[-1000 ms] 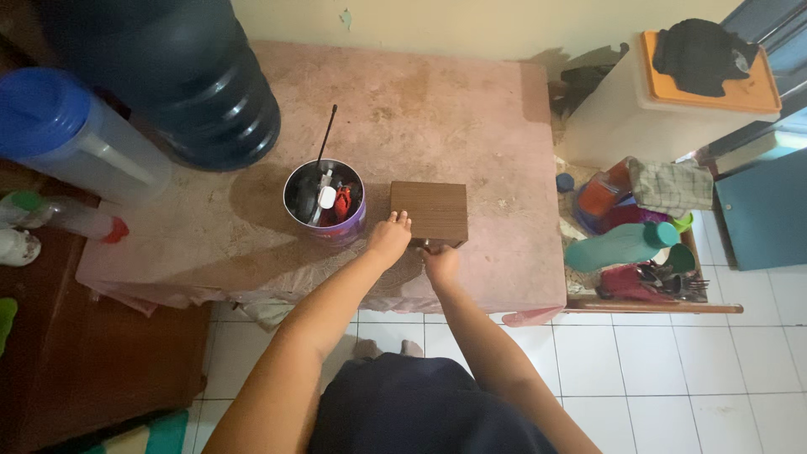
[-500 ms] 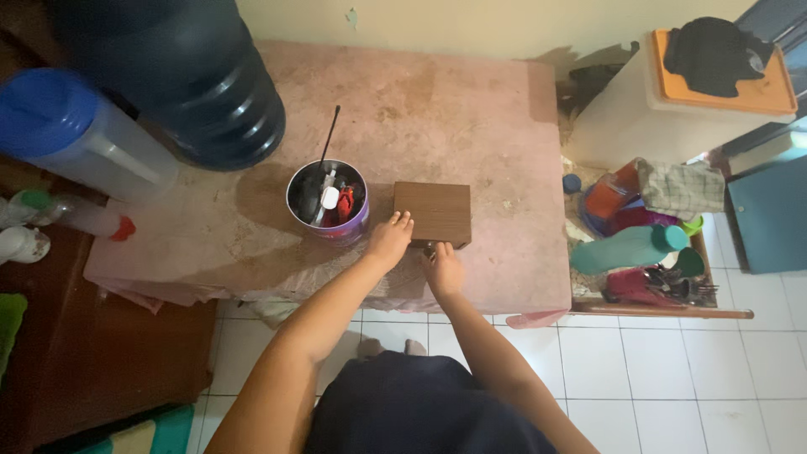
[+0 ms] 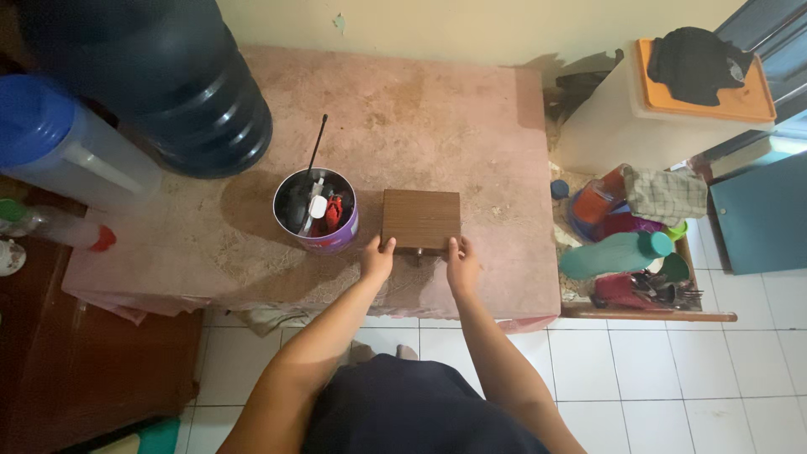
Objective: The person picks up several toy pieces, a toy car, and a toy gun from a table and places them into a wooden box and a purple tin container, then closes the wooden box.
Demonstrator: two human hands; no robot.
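Note:
A small brown wooden box (image 3: 420, 219) with its lid shut sits on the pink-covered table (image 3: 454, 118). My left hand (image 3: 377, 259) rests against the box's near left corner, thumb on the lid edge. My right hand (image 3: 462, 262) touches the near right corner, fingers on the front edge. A small metal latch shows at the box's front between my hands. Just left of the box stands a round purple tin (image 3: 317, 210) holding pens, a white item, red things and a thin black stick.
A big dark water jug (image 3: 160, 76) and a blue-lidded clear pitcher (image 3: 59, 151) stand at the table's left. At the right are a white bin with an orange lid (image 3: 664, 101), a rack with a teal bottle (image 3: 618, 252) and cutlery. White tiled floor lies below.
My right hand slid from the box's front centre to its near right corner. My left hand shifted down to the near left corner. The view moved slightly.

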